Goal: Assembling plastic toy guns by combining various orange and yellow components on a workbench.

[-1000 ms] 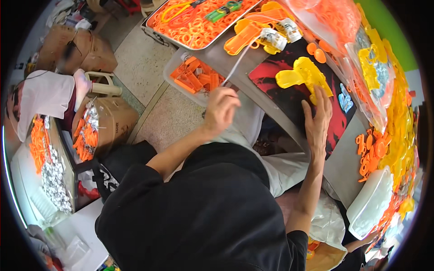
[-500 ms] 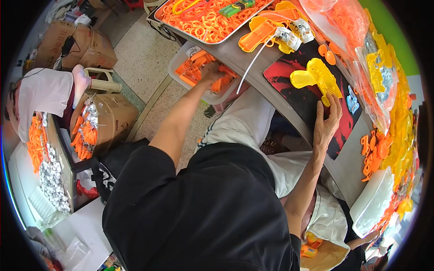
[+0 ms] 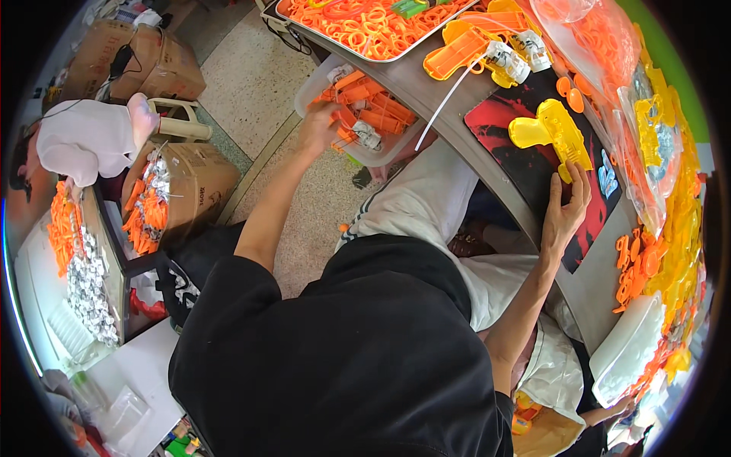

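Grip parted, the right hand (image 3: pixel 566 215) touches a pistol-shaped yellow shell (image 3: pixel 561 129). Left hand (image 3: pixel 315 132), beside a translucent tub (image 3: pixel 388 155): grip indeterminable.

head cam | left fisheye of a worn pair | faces down | torso (image 3: pixel 343 358) near, workbench (image 3: pixel 598 289) farther off

My left forearm (image 3: pixel 274 202) extends forward to the left hand (image 3: pixel 317 133); my right hand (image 3: pixel 566 213) reaches forward, thumb (image 3: pixel 555 190) and fingers (image 3: pixel 584 186) parted.
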Action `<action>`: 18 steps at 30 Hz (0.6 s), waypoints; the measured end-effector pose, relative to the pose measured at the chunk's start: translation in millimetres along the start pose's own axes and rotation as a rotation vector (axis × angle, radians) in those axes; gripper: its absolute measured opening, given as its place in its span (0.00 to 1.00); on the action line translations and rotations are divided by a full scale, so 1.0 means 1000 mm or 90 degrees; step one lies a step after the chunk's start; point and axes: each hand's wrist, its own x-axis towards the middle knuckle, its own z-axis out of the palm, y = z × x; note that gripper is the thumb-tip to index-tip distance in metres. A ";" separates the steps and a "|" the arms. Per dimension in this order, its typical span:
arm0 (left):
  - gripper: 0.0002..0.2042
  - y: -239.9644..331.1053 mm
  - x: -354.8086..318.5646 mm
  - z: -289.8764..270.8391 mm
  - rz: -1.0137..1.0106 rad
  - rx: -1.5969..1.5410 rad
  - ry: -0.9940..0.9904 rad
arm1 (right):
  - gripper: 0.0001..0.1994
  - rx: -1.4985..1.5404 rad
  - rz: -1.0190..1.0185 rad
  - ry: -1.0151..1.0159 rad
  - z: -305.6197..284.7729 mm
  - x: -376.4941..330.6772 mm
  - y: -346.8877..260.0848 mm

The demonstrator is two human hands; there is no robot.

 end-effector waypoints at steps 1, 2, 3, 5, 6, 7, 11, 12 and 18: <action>0.34 0.001 0.007 0.004 0.089 -0.046 -0.048 | 0.19 0.001 -0.003 0.000 0.001 0.001 -0.002; 0.34 0.017 0.011 0.013 0.094 -0.049 -0.053 | 0.19 -0.005 0.002 0.002 0.001 0.000 0.002; 0.32 0.039 0.012 0.019 0.192 0.052 -0.064 | 0.19 -0.008 -0.005 0.006 0.000 -0.001 0.006; 0.30 0.053 0.017 0.030 0.292 0.157 -0.071 | 0.19 -0.009 -0.012 0.013 0.000 -0.002 0.008; 0.26 0.045 0.017 0.040 0.333 0.242 -0.081 | 0.19 -0.010 -0.023 0.007 0.003 0.000 0.004; 0.21 0.035 0.017 0.047 0.372 0.329 -0.092 | 0.18 -0.010 -0.034 0.002 0.007 0.001 -0.001; 0.25 0.058 0.009 0.023 0.191 0.046 -0.069 | 0.18 0.011 -0.040 0.018 0.005 -0.003 0.007; 0.25 0.058 0.003 0.016 0.196 0.048 -0.070 | 0.18 0.011 -0.037 0.022 0.004 -0.003 0.007; 0.24 0.026 -0.079 0.011 0.012 -0.368 0.167 | 0.18 -0.003 -0.047 0.034 0.001 -0.001 0.006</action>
